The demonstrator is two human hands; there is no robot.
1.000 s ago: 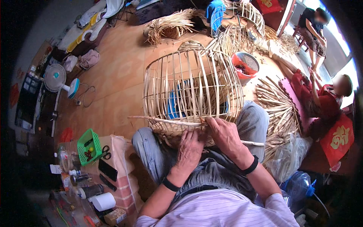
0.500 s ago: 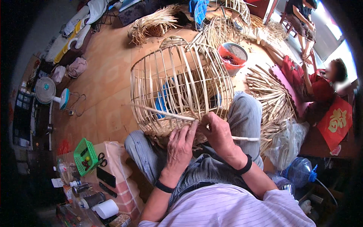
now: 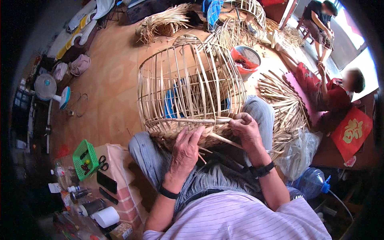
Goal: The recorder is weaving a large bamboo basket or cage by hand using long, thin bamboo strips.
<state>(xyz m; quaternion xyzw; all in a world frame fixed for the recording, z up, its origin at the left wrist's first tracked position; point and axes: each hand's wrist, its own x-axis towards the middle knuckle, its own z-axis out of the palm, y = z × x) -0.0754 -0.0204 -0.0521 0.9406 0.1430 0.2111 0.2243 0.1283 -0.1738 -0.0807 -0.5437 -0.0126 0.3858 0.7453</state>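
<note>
A wire-framed basket [image 3: 179,86] with upright plant strips stands between my knees. Its lower near part is a woven band [image 3: 164,134] of dried stalks. My right hand [image 3: 245,130] pinches the right end of a pale stalk [image 3: 192,120], which lies across the uprights just above the band. Fingers of my left hand [image 3: 187,146] are stretched out and rest on the woven band, left of the right hand. Another stalk end [image 3: 226,141] sticks out below the right hand. My left thumb is largely hidden.
Loose dried stalks [image 3: 284,98] lie in a heap right of my knee. Behind it stands a grey bin [image 3: 246,72] with a red liner. A person [image 3: 334,94] sits at the right. A table at left holds a green basket [image 3: 85,160], scissors [image 3: 103,163] and a phone [image 3: 107,182].
The stalk, earlier slanting up to the left, now lies along the band. My right hand has moved right and turned; my left hand has shifted slightly left and spread apart from it.
</note>
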